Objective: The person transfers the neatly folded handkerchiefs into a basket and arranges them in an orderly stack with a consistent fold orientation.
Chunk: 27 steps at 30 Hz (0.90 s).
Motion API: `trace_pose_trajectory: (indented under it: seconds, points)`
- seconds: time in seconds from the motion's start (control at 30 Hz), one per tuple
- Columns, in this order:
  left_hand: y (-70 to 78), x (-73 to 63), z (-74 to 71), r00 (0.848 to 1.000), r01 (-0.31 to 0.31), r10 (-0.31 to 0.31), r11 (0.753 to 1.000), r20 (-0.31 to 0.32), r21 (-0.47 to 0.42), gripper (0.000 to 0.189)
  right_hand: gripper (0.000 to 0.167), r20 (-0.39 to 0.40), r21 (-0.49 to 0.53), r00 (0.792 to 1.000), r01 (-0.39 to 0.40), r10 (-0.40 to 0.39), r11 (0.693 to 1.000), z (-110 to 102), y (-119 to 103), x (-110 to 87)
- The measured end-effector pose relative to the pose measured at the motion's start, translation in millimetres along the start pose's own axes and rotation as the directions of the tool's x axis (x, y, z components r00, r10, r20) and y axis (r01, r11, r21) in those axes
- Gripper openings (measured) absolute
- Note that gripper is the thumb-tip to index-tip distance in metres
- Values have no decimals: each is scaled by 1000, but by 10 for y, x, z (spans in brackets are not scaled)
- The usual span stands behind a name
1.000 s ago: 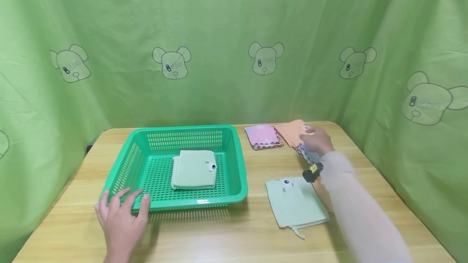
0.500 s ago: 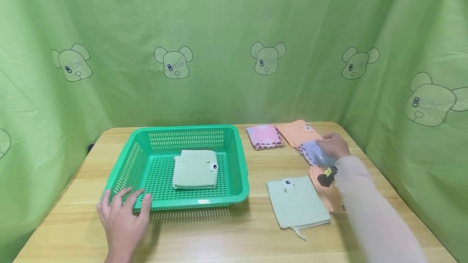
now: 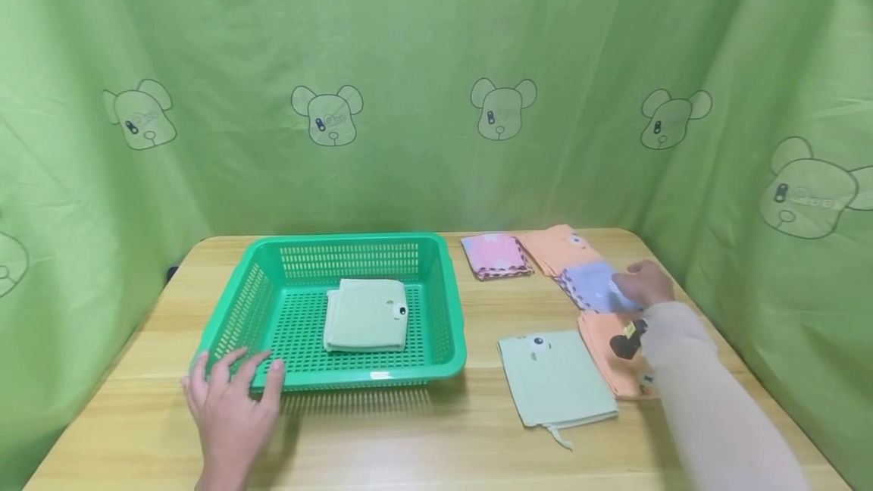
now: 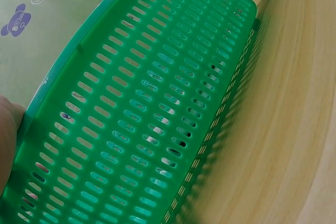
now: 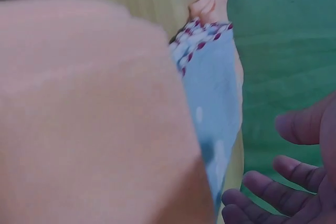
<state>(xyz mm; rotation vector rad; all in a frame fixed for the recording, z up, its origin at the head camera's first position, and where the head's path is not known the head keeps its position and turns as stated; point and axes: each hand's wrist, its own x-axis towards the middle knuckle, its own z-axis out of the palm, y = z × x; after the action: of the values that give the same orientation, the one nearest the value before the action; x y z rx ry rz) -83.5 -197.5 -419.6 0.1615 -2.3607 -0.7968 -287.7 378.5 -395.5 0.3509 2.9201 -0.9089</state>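
Left hand (image 3: 230, 411) lies on the near-left corner of a green rectangular slotted plastic basket (image 3: 327, 381), fingers spread over the rim, thumb on the near edge, resting rather than clenched. Basket sits on the left part of a light wood-grain tabletop (image 3: 409, 449). Inside it, right of centre: a pale green square folded cloth (image 3: 364, 317) with a printed eye, layers slightly offset. Right hand (image 3: 644, 284) is at the right end of a blue folded fabric square (image 3: 586, 286) with a dark-and-white trimmed edge; fingers loose and apart, nothing grasped. Right wrist view is mostly blocked by a blurred pale shape, so whether any fingertip touches the blue square is hard to tell. Blue square lies on the right part of the tabletop, its upper left against an orange folded cloth (image 3: 554, 248); a pink folded square (image 3: 494, 252) with similar trim is left of that, near the back edge. Closer in, a second orange folded cloth (image 3: 600, 347), partly hidden by the right sleeve (image 3: 712, 408) and a black wrist device (image 3: 624, 343), lies along the right side of a pale green cloth with a string (image 3: 555, 377).
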Motion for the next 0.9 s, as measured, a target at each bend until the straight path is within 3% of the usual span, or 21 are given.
trace_pose_trajectory:
  seconds: [0.37,0.77,0.9]
  points:
    - [1,-6,9,1000,3,-3,1000,17,10,35,69,13,-5,998,-56,56,998,31,113,-23]
    - [-11,-10,14,1000,3,-3,1000,11,4,35,77,109,8,988,-115,113,993,102,274,-5]
    - [-12,-5,12,1000,2,-2,1000,5,1,35,79,85,39,987,-139,135,990,136,249,17]
